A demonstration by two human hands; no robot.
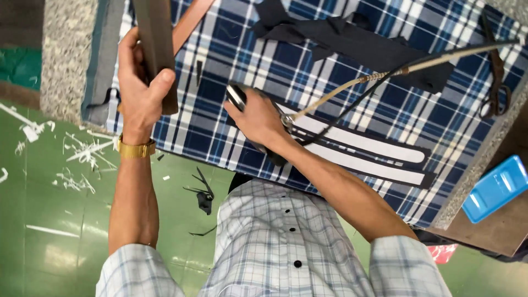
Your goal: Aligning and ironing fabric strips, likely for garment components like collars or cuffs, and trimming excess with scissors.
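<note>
My right hand [258, 118] covers most of the iron [237, 97], so only its rounded end shows. The dark strip [157, 44] in my left hand [137, 88] runs past the top edge, its upper end unseen. The blue tray [498, 187] is cut by the right edge.

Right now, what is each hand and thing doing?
Left hand: closed in a grip on the dark strip.
Dark strip: held upright, off the table.
Right hand: closed on the iron.
Iron: resting on the plaid cloth.
Scissors: lying flat, untouched.
Blue tray: lying beside the table.
</note>
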